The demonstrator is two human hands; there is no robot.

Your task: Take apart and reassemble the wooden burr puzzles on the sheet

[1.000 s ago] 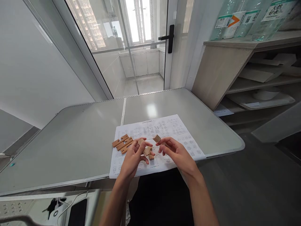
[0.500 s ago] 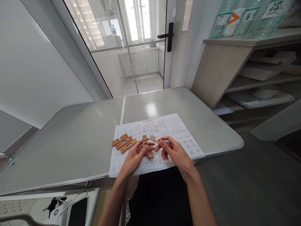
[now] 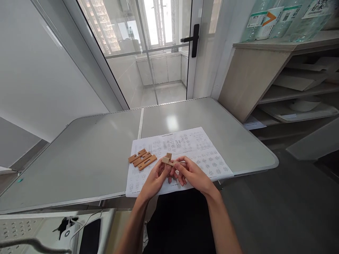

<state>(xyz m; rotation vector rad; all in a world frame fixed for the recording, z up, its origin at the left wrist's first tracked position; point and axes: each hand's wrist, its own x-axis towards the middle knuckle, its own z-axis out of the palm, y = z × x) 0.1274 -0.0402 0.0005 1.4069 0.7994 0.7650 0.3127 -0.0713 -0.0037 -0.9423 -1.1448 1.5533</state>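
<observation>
Pale wooden pieces (image 3: 166,161) were pinched by the left hand (image 3: 155,179) and right hand (image 3: 192,174), close together over paper (image 3: 213,160) along the counter's near edge.

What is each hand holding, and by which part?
The right hand pinches a light wooden piece by its right end. The left hand holds another wooden piece; exactly where is hidden.

Small, blocky, pale wooden pieces (image 3: 166,161), set at angles, are held above a printed sheet (image 3: 215,160).
</observation>
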